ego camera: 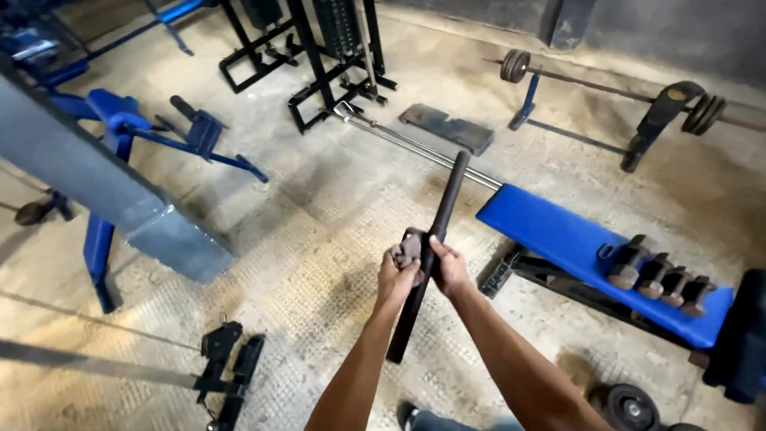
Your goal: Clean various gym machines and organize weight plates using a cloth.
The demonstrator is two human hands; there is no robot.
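A: How is the room laid out?

B: A blue bench (558, 231) is set on the concrete floor (319, 239), with four dumbbells (662, 275) lined up at its end so they cannot roll.

A: And the black bar (435, 247)?

B: It is held upright over the floor, clamped at mid-length by both hands, left hand (399, 271) and right hand (451, 267) close together, a small collar (408, 247) being pressed beside it. No labels or signs are seen.

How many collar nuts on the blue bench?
4, in a row at the right end of the blue bench: at. More may be hidden behind them.
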